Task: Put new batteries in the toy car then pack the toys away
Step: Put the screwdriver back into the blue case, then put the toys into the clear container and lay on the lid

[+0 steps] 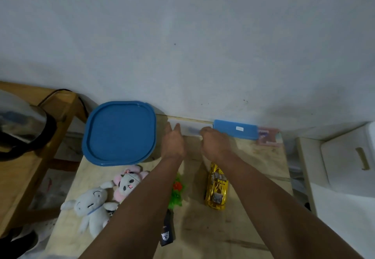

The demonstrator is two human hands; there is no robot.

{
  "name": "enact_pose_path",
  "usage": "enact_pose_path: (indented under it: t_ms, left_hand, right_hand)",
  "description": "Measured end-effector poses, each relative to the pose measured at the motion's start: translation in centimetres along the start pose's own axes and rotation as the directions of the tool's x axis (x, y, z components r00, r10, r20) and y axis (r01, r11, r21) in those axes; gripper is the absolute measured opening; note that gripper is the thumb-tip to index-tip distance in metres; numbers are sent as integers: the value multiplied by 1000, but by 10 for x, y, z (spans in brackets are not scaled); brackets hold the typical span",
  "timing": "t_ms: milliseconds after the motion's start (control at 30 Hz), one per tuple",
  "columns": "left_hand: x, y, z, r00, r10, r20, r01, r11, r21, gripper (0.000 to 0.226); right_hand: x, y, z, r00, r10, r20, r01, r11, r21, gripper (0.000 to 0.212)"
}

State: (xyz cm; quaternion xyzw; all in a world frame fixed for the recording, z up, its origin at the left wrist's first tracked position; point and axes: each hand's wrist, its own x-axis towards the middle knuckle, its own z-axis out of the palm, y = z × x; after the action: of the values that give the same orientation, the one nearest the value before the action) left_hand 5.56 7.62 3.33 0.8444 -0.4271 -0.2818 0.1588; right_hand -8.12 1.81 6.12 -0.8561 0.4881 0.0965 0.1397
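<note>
Two bare forearms reach forward over a pale wooden table (pixel 253 177) toward the wall (pixel 182 35); positions below are referenced to the gold toy car (pixel 216 187). The gold toy car lies lengthwise on the table, just below the right forearm, which partly covers its far end. The left hand (pixel 173 142) is beyond and left of the car, fingers extended and relaxed, gripping nothing, with the fingertips at the near edge of a white box (pixel 188 127) that lies against the wall. The right hand (pixel 215 142) is directly beyond the car with its fingers curled at the same box; motion blur and the hand's own back hide the fingertips, so whether it grasps anything cannot be told. A blurred bluish patch on the box between the hands cannot be identified. Beyond and right of the car, a blue case (pixel 235 129) lies along the wall, with a pinkish packet (pixel 267 137) at its right end, detail unreadable. Well left of the car stands a large blue lid (pixel 119 132). Left of the car, a green plush (pixel 177 193) and a black item (pixel 167 230) are largely covered by the left forearm. Farther left lie a pink plush (pixel 127 183) and a white plush (pixel 91 206). A metal kettle (pixel 22 120) is cut off at the left frame edge.
</note>
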Motion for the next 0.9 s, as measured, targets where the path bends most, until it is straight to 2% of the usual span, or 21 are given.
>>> enact_pose_path:
  t_ms: [100, 233, 333, 400, 533, 633, 733, 900]
  left_hand:
    - [-13, 1, -41, 997, 68, -21, -68, 997, -20, 53]
    - [-21, -17, -102, 965, 162, -204, -163, 987, 10, 38]
    - [-20, -47, -138, 932, 176, -317, -157, 984, 86, 39]
    - [-19, -76, -154, 924, 134, -358, -86, 985, 148, 44]
    - [-20, -139, -168, 949, -84, -302, 122, 986, 110, 58]
    - [-17, -184, -159, 945, -266, -193, 264, 964, -34, 58]
    - [-16, -207, -146, 945, -278, -171, 257, 957, -132, 50]
    - [-12, -205, -144, 949, -244, -198, 211, 962, -175, 51]
  right_hand:
    - [-1, -10, -18, 996, -15, -84, 13, 1000, -21, 38]
    - [2, -55, -34, 989, -77, -126, 82, 996, 35, 37]
    - [2, -100, -35, 991, -100, -94, 109, 990, 92, 33]
    - [3, -127, -27, 997, -63, -41, 69, 984, 167, 28]
    - [6, -159, -6, 995, 100, 22, -101, 939, 330, 38]
    - [10, -172, 9, 988, 120, 98, -151, 896, 417, 29]
    - [12, -177, 18, 983, 167, 71, -180, 847, 500, 14]
    - [10, -175, 23, 950, 285, 126, -307, 790, 531, 46]
